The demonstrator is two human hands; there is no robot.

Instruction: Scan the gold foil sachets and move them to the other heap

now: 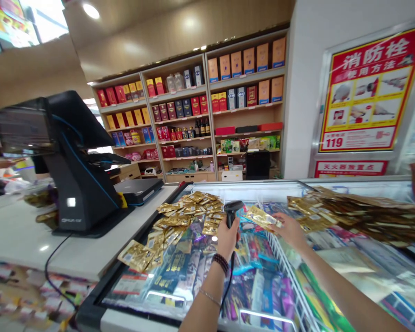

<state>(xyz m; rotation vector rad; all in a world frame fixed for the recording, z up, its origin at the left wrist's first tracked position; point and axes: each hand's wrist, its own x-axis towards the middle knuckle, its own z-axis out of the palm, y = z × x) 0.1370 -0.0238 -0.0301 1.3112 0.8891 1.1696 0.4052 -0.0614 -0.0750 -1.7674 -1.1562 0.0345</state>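
Note:
A black handheld barcode scanner (232,207) is gripped upright in my left hand (227,235), its head facing right and its cord hanging down past my wrist. Between the fingers of my right hand (288,229) is a gold foil packet (260,216), held just right of the scanner head. Both hands are above the glass top of a chest freezer (180,276). To the left of the scanner lies a loose pile of similar gold packets (190,210). A larger, overlapping stack of gold packets (359,214) spreads over the glass on the right.
A white counter (17,235) with a black checkout terminal (79,170) adjoins the freezer on the left. Frozen goods in colourful wrappers show through the glass. Shelves of boxed bottles (183,108) line the back wall. A red and yellow sign (370,92) hangs at right.

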